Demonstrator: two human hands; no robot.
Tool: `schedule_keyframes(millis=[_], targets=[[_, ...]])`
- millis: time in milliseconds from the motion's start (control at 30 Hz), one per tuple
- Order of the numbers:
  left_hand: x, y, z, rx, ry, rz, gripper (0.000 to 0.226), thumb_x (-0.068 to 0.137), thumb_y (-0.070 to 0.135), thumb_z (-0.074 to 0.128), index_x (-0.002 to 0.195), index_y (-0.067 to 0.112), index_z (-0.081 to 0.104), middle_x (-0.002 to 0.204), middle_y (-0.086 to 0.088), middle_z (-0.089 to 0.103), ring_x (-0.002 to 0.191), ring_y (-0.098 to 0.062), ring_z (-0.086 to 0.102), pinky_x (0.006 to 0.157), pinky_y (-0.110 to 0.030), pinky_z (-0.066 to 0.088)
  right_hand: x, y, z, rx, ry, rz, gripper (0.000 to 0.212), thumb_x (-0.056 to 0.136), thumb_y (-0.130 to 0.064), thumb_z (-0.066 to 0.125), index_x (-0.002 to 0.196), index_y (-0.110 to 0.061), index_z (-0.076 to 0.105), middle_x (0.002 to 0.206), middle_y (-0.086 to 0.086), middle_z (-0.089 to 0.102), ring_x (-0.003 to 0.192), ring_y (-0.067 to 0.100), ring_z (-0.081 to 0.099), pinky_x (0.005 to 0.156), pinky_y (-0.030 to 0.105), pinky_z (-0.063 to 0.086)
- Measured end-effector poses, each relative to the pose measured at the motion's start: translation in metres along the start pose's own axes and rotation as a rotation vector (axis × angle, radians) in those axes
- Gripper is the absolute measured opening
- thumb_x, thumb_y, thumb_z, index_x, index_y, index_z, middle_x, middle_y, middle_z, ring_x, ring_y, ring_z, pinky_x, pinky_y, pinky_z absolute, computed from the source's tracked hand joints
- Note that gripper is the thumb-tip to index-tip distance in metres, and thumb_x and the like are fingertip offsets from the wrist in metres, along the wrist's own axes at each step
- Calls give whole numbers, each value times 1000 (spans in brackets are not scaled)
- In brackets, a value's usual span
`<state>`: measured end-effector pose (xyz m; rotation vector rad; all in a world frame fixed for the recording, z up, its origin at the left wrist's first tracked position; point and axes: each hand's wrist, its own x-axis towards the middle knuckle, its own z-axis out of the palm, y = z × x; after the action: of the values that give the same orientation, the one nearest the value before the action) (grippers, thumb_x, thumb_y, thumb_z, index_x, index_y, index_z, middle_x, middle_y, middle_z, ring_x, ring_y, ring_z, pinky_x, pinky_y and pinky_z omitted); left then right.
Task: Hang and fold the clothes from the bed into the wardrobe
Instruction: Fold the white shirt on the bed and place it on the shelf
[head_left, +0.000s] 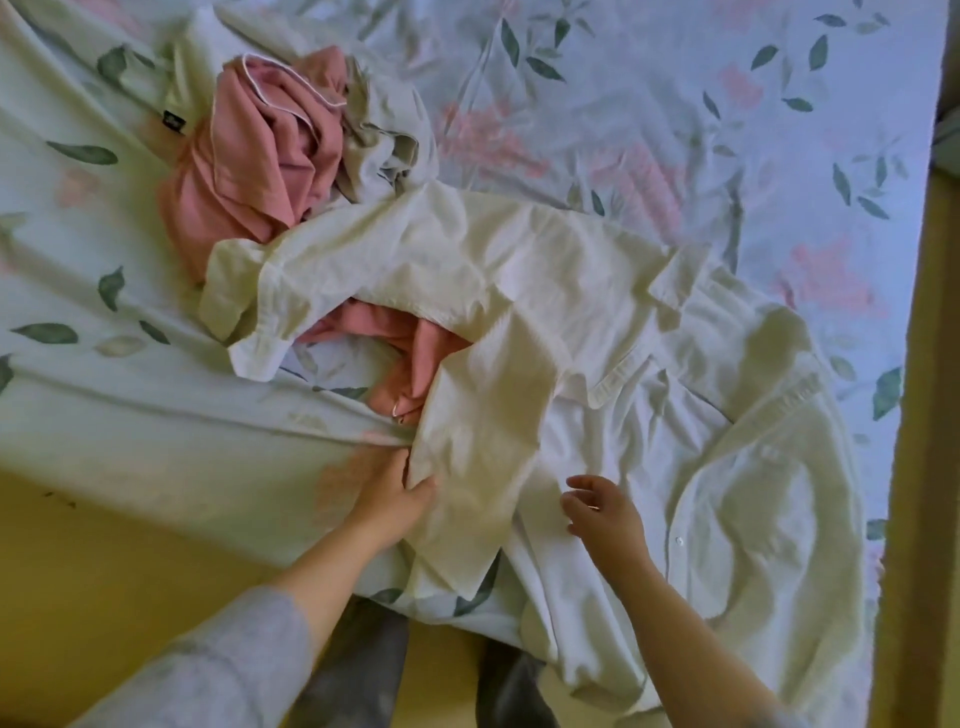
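Observation:
A white button-up shirt lies spread across the bed, its collar toward the right and one sleeve folded down over the front. My left hand pinches the edge of that folded sleeve near the bed's front edge. Fingers spread, my right hand hovers just over the shirt's front and holds nothing. A pink garment with white piping lies crumpled beyond the shirt, and part of it shows under the sleeve. Beside the pink one, a pale grey-white garment is bunched up.
The bed carries a floral sheet with green leaves and pink flowers. A wooden bed frame or board runs along the right side. Yellowish floor shows at the lower left, and my legs stand against the bed's edge.

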<state>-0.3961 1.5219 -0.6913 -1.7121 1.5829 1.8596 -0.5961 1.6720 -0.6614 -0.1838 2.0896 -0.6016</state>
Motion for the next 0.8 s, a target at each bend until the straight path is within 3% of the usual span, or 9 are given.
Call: schedule_keyframes(millis=[100, 200, 300, 333, 400, 467, 600, 700, 800], targets=[[9, 1, 5, -50, -58, -130, 62, 86, 36, 70, 139, 17, 45, 133, 1, 55, 123, -22, 52, 96, -35, 47, 2, 8, 5, -75, -20, -152, 21, 89, -28, 66, 109, -32, 62, 94, -10, 65, 87, 7, 62, 72, 21, 49], [7, 5, 10, -114, -133, -220, 76, 79, 39, 77, 139, 9, 43, 130, -1, 54, 122, -23, 50, 100, -35, 41, -2, 11, 7, -101, 50, -285, 11, 88, -30, 65, 92, -40, 62, 76, -8, 63, 68, 6, 60, 61, 18, 49], [-5, 8, 9, -215, -135, -228, 71, 82, 37, 73, 141, 13, 42, 135, -3, 53, 124, -25, 50, 104, -39, 40, -14, 18, 10, -108, 19, -330, 12, 89, -30, 64, 91, -42, 63, 73, -10, 65, 67, 4, 64, 57, 12, 49], [-12, 8, 7, -211, -149, -231, 62, 85, 37, 70, 138, 15, 47, 131, -4, 57, 118, -24, 54, 102, -41, 43, -19, 22, 12, -146, -25, -338, 15, 88, -29, 65, 98, -40, 65, 80, -14, 67, 73, 1, 65, 62, 10, 50], [-23, 8, -1, -161, -126, -207, 46, 87, 34, 66, 128, 16, 55, 113, -3, 66, 100, -22, 63, 85, -37, 52, -27, 32, 15, -242, -157, -323, 38, 86, -30, 69, 123, -32, 62, 111, -19, 63, 94, -5, 60, 87, 13, 50], [-31, 4, -8, -161, -64, -171, 36, 86, 29, 69, 119, 16, 60, 102, -7, 70, 90, -24, 68, 74, -34, 53, -34, 40, 20, -366, -316, -292, 68, 83, -42, 72, 144, -33, 43, 136, -19, 45, 119, 0, 47, 106, 19, 38], [-45, -8, -24, -203, -25, -168, 25, 82, 28, 74, 96, 31, 53, 94, -2, 65, 82, -20, 65, 60, -30, 49, -44, 53, 43, -583, -443, -365, 97, 78, -59, 71, 155, -31, 20, 161, -9, 15, 149, 11, 12, 119, 27, 12], [-57, -24, -34, -181, -16, -174, 42, 82, 32, 74, 118, 26, 53, 104, -8, 68, 91, -28, 67, 68, -36, 53, -57, 66, 63, -633, -500, -384, 104, 75, -61, 72, 156, -31, 12, 164, -7, 2, 151, 13, 1, 120, 30, 7], [-65, -40, -40, -131, 10, -176, 42, 81, 35, 74, 118, 21, 59, 99, -7, 73, 89, -29, 70, 74, -40, 56, -64, 77, 77, -679, -437, -430, 78, 87, -38, 64, 154, -25, 26, 162, -1, 19, 147, 19, 21, 118, 30, 20]])
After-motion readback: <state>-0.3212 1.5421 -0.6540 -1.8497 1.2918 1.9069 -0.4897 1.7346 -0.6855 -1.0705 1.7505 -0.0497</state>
